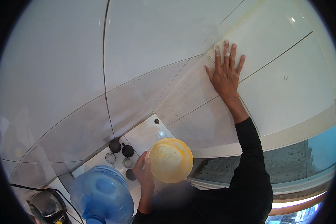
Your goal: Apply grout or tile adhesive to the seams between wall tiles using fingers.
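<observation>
Yellow bowl, six o'clock: probably light, stiff, slick where smeared; best cupped round the side. Left grip, bowl's eight o'clock: holding it, underside support unclear. Right grip, two o'clock: open, spread against white tile.
</observation>
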A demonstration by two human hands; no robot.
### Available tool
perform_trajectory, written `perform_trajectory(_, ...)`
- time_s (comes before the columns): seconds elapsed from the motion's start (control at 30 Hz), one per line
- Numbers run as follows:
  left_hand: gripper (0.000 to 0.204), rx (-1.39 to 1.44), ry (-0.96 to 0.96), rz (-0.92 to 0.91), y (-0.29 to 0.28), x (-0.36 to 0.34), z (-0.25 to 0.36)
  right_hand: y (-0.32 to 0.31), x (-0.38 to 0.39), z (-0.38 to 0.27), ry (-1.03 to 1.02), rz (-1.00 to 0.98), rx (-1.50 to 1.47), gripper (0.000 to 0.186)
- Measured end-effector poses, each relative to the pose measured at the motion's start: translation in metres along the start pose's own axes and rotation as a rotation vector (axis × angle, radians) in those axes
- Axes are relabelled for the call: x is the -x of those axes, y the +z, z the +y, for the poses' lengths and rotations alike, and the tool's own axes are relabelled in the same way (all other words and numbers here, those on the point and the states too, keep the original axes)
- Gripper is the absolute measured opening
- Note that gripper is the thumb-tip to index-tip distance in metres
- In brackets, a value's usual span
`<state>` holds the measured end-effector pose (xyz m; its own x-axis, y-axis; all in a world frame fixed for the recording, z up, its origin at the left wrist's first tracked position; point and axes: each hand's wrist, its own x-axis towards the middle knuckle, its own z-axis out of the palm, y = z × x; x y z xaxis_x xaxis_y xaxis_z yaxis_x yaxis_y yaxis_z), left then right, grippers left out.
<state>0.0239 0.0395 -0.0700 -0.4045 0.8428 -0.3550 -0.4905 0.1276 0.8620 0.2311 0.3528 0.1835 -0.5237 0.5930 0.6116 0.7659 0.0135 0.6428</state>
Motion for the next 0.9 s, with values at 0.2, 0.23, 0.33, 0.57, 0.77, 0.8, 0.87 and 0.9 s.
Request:
perform_trajectory(0.2, 0.054, 0.006, 0.011, 0.001, -0.003, -0.001, -0.005, -0.008, -0.006, 0.011, 0.080, 0.113, -0.116, 0.069)
perform_trajectory(0.23, 0.054, -0.005, 0.006, 0.001, -0.003, -0.001, -0.004, -0.010, -0.014, 0.017, 0.079, 0.115, -0.117, 0.069)
perform_trajectory(0.33, 0.053, -0.012, 0.004, 0.000, -0.004, -0.001, -0.004, -0.019, -0.047, 0.037, 0.127, 0.225, -0.034, 0.064)
perform_trajectory(0.57, 0.049, -0.001, -0.001, 0.000, -0.001, 0.001, 0.001, -0.015, -0.053, 0.031, 0.123, 0.205, 0.014, 0.063)
perform_trajectory(0.77, 0.048, 0.005, -0.017, 0.013, -0.002, 0.002, 0.000, -0.006, -0.037, 0.014, 0.115, 0.120, -0.032, 0.067)
perform_trajectory(0.8, 0.048, 0.003, -0.015, 0.015, -0.003, 0.002, 0.000, -0.004, -0.034, 0.011, 0.108, 0.113, -0.055, 0.068)
perform_trajectory(0.87, 0.047, 0.006, -0.004, 0.012, -0.003, 0.001, 0.000, 0.000, -0.027, 0.005, 0.103, 0.107, -0.079, 0.069)
perform_trajectory(0.9, 0.047, 0.004, -0.001, 0.013, -0.004, 0.000, 0.000, 0.001, -0.023, 0.002, 0.092, 0.095, -0.090, 0.070)
